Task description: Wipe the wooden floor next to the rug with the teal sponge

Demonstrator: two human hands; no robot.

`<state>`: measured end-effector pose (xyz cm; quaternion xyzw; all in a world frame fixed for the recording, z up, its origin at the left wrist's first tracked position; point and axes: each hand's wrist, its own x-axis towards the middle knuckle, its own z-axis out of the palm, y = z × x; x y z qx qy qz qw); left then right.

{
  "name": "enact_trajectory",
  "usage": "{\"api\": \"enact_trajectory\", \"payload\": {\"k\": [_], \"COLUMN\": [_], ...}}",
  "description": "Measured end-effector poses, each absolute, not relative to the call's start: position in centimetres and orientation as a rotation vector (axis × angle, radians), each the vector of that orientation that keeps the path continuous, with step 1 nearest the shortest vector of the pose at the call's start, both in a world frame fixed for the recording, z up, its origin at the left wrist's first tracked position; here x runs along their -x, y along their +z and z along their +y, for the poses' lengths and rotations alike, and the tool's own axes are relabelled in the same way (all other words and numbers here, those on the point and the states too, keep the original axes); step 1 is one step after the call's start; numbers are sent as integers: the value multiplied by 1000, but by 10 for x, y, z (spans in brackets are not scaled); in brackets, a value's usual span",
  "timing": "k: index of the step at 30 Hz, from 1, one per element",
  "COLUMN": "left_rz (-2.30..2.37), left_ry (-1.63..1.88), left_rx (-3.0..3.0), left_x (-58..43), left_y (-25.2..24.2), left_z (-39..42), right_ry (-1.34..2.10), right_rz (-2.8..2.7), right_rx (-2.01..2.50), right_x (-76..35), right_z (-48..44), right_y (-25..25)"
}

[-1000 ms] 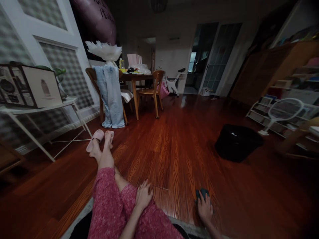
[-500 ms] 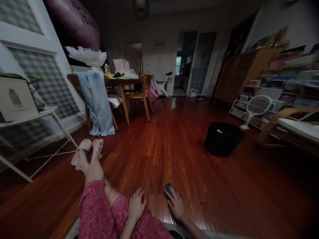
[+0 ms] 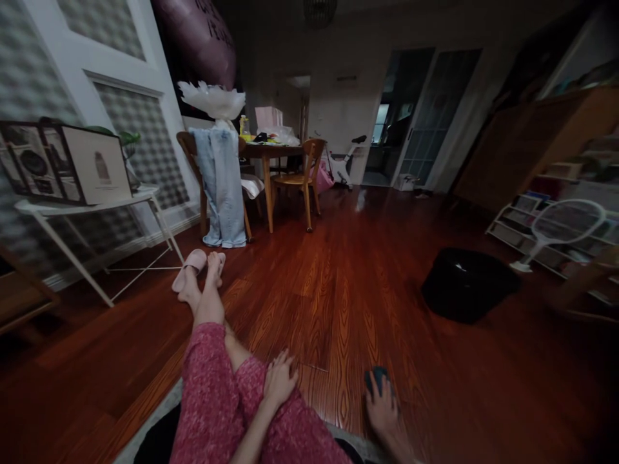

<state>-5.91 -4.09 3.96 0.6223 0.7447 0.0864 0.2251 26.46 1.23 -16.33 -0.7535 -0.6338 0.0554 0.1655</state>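
The left hand is resting flat on the person's pink speckled trouser leg, its fingers lying loose and spread, gripping nothing. Just to the right, the right hand is pressing down on a small dark teal cloth that is lying on the glossy red-brown wooden plank floor; the fingers are lying extended over the cloth's near edge rather than clenching around it, and the cloth is showing just beyond the fingertips. Further out, the person's bare legs are stretching forward, crossed at the ankles, with pale pink slippers sitting on the feet. To the right, well apart from the hands, a black low round pouffe is sitting on the floor. On the left, a white metal-framed side table is carrying framed pictures. Beyond the feet, light blue jeans are hanging over a wooden chair beside a wooden dining table.
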Motion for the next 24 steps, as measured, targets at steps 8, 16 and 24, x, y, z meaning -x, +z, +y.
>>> {"api": "enact_trajectory", "payload": {"k": [8, 16, 24], "left_rz": [2065, 2055, 2052], "left_ry": [267, 286, 220], "left_rx": [-1701, -1681, -1699], "left_x": [59, 58, 57], "left_y": [40, 36, 38], "left_z": [-43, -41, -40], "right_ry": [571, 313, 198], "right_rz": [-2546, -2343, -2080], "right_rx": [1394, 1664, 2122], "right_x": [-153, -245, -242], "right_z": [31, 71, 21], "right_y": [-122, -142, -150]}}
